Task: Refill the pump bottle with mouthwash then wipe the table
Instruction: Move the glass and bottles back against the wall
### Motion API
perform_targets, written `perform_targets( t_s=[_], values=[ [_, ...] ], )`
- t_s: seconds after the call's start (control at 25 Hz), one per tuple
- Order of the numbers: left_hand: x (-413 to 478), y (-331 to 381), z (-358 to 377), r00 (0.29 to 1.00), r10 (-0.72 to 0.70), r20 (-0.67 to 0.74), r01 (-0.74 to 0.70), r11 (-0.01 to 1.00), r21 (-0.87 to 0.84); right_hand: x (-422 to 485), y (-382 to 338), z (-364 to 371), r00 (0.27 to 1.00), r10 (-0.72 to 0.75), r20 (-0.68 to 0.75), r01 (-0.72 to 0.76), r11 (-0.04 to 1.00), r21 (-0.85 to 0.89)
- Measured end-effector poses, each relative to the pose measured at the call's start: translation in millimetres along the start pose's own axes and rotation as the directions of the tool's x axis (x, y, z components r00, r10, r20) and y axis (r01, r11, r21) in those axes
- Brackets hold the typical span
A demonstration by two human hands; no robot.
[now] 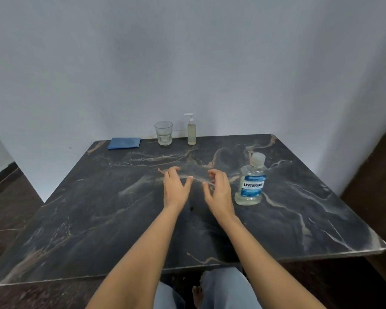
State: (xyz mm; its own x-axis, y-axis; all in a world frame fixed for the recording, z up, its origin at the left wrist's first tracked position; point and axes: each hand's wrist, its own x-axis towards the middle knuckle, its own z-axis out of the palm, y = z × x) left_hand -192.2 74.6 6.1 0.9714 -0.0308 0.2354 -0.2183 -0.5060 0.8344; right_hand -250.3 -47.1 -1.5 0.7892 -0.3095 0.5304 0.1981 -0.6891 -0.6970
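Note:
A slim pump bottle (191, 132) with a white pump head stands upright at the back edge of the dark marble table (98, 219). A capped mouthwash bottle (251, 181) with a blue label stands right of centre. A folded blue cloth (124, 143) lies at the back left. My left hand (175, 188) and my right hand (217, 190) hover side by side over the middle of the table, fingers loosely spread, holding nothing. My right hand is just left of the mouthwash bottle, not touching it.
A clear drinking glass (163, 133) stands beside the pump bottle, to its left. A pale wall rises right behind the table. Dark floor shows on both sides, and my legs are under the near edge.

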Motion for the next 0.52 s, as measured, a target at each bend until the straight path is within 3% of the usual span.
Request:
perform_targets(
  t_s=[0.16,0.28,0.4,0.52],
  values=[
    [-27.7,1.0,3.4,0.999,0.036,0.01,-0.037,0.999,0.023,-25.7,7.9,-29.7,0.95,-0.126,-0.285,0.082,0.984,-0.16],
    [-38.6,2.9,7.4,0.999,0.033,0.018,-0.034,0.998,0.046,-30.6,17.9,-45.6,0.886,0.062,-0.459,-0.18,0.959,-0.217],
    [-42.1,5.3,11.1,0.999,0.028,0.03,-0.03,0.998,0.052,-27.0,28.2,-53.6,0.858,0.267,-0.438,-0.377,0.907,-0.187],
    [-39.9,4.4,13.8,0.999,0.025,0.041,-0.027,0.998,0.055,-22.0,38.2,-50.5,0.851,0.356,-0.387,-0.435,0.89,-0.138]
  ],
)
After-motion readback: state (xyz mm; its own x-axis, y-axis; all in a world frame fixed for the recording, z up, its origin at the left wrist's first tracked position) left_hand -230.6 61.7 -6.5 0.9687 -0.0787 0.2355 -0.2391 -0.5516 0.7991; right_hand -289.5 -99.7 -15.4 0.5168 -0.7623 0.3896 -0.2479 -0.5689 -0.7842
